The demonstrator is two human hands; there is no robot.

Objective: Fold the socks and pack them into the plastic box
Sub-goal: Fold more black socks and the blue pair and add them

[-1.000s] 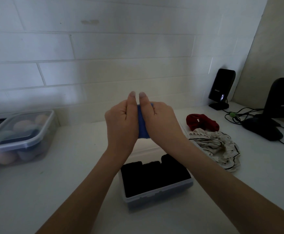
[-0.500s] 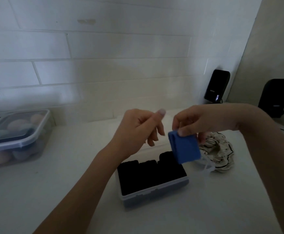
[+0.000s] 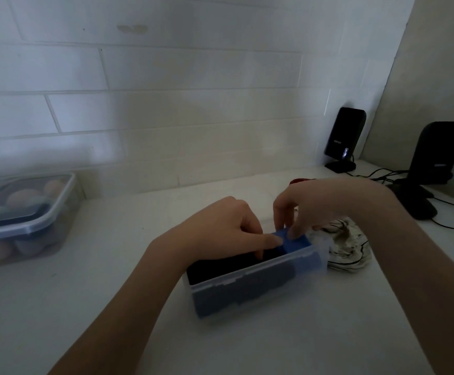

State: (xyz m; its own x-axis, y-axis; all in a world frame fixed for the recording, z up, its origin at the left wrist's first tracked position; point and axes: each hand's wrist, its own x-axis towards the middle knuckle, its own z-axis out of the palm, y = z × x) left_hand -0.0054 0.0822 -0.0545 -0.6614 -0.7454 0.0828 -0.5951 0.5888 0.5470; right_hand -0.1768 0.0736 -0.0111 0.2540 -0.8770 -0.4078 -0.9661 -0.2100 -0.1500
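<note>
A clear plastic box stands on the white counter, with dark folded socks packed inside. A folded blue sock sits at the box's right end, partly inside. My right hand pinches the top of the blue sock from above. My left hand reaches into the box, its fingertips against the blue sock's left side and the dark socks. A white sock with black stripes lies crumpled just right of the box. A red cloth item is mostly hidden behind my right hand.
A lidded clear container of rounded pastel items stands at the far left by the wall. Two black speakers with cables occupy the back right corner. A tiled wall borders the counter's rear.
My right hand carried the blue sock down from the air into the box's right end. My left hand dropped from open in the air into the box beside it.
</note>
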